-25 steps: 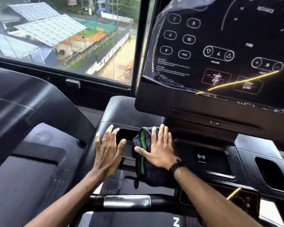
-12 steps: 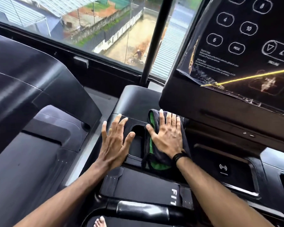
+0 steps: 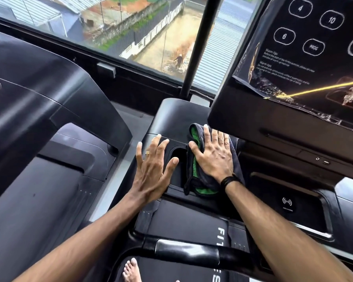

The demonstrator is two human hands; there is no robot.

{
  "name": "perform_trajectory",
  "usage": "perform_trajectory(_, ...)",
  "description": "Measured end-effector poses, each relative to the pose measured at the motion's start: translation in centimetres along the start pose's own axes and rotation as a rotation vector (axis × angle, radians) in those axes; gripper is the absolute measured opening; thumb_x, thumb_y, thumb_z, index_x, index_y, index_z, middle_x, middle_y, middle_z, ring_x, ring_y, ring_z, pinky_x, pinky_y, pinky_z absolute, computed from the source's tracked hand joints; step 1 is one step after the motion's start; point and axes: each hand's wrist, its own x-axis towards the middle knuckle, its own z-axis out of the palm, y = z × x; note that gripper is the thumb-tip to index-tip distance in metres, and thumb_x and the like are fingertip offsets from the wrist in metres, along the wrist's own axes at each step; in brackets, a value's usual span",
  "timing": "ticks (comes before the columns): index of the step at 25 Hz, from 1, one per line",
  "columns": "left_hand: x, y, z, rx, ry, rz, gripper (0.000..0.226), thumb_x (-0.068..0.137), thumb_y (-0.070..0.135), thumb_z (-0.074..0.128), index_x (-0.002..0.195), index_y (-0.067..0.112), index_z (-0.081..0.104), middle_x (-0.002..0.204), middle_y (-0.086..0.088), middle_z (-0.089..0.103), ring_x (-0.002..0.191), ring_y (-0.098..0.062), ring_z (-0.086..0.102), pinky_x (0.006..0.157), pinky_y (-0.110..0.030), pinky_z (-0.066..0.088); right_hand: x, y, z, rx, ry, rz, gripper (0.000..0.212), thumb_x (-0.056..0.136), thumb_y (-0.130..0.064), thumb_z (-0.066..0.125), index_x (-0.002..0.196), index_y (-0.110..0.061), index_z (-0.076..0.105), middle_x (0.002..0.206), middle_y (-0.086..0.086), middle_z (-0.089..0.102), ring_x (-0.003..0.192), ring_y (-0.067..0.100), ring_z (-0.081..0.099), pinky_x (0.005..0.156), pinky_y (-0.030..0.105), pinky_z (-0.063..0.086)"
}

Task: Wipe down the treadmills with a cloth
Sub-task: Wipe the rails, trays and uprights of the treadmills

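A dark grey cloth with a green edge (image 3: 194,180) lies on the black treadmill console tray (image 3: 171,121), just right of a cup-holder recess (image 3: 176,159). My right hand (image 3: 214,157) presses flat on the cloth with straight fingers, tucked under the lower edge of the display panel (image 3: 293,58). My left hand (image 3: 153,167) rests flat on the tray's left rim beside the recess, fingers spread, holding nothing.
The display panel overhangs my right hand closely. A second treadmill's black console (image 3: 39,94) stands to the left across a narrow gap. A front handlebar with a metal sensor (image 3: 188,251) crosses below my arms. A window post (image 3: 198,47) rises behind the tray.
My right hand has pushed the cloth away from me, up the tray toward the spot under the display. The left hand followed along the rim. The view has shifted left and down.
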Motion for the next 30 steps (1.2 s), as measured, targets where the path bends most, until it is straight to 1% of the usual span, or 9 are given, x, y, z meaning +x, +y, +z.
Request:
perform_trajectory(6,-0.01,0.12,-0.04,0.035,-0.007,-0.001,0.081,0.097,0.068,0.006,0.151,0.013,0.033,0.162,-0.008,0.025,0.145,-0.016,0.034,0.122,-0.047,-0.012,-0.06,0.03,0.03,-0.008,0.005,-0.001,0.080,0.097,-0.066,0.029,0.158,-0.016,0.018,0.163,0.013,0.021,0.152,0.025,0.012,0.125,0.040,-0.002)
perform_trajectory(14,0.05,0.17,0.05,0.066,0.000,-0.003,0.079,0.098,0.066,0.008,0.151,0.013,0.034,0.162,-0.010,0.025,0.148,-0.017,0.031,0.122,-0.044,-0.015,0.01,0.09,0.01,-0.003,-0.008,0.001,0.080,0.097,-0.067,0.028,0.158,-0.016,0.018,0.163,0.013,0.022,0.152,0.026,0.013,0.125,0.041,-0.002)
perform_trajectory(18,0.06,0.21,0.08,0.082,0.002,-0.002,0.080,0.098,0.066,0.008,0.151,0.012,0.033,0.162,-0.010,0.025,0.147,-0.018,0.032,0.122,-0.044,-0.015,0.02,0.10,0.10,0.003,-0.003,-0.003,0.080,0.097,-0.067,0.028,0.157,-0.016,0.019,0.163,0.013,0.023,0.152,0.026,0.014,0.125,0.041,-0.001)
perform_trajectory(26,0.08,0.32,0.03,0.108,-0.014,0.005,0.083,0.097,0.068,0.005,0.151,0.012,0.033,0.162,-0.011,0.025,0.149,-0.017,0.028,0.121,-0.045,-0.016,0.04,0.28,0.13,0.002,0.012,-0.026,0.080,0.096,-0.067,0.029,0.157,-0.016,0.019,0.162,0.013,0.024,0.151,0.026,0.014,0.125,0.041,0.000)
perform_trajectory(28,0.04,0.35,0.00,0.133,-0.024,0.016,0.083,0.097,0.068,0.005,0.151,0.011,0.033,0.161,-0.012,0.026,0.150,-0.018,0.026,0.121,-0.046,-0.015,0.00,0.37,-0.02,-0.002,-0.006,-0.030,0.083,0.095,-0.069,0.024,0.158,-0.015,0.016,0.164,0.013,0.019,0.153,0.025,0.010,0.125,0.041,-0.003)
perform_trajectory(30,0.03,0.34,-0.03,0.165,-0.032,0.037,0.083,0.098,0.067,0.005,0.151,0.011,0.034,0.161,-0.013,0.027,0.150,-0.019,0.027,0.122,-0.046,-0.014,-0.63,0.40,-0.09,-0.006,-0.022,-0.053,0.091,0.090,-0.074,0.013,0.159,-0.015,0.011,0.166,0.013,0.011,0.154,0.025,0.003,0.124,0.041,-0.006)
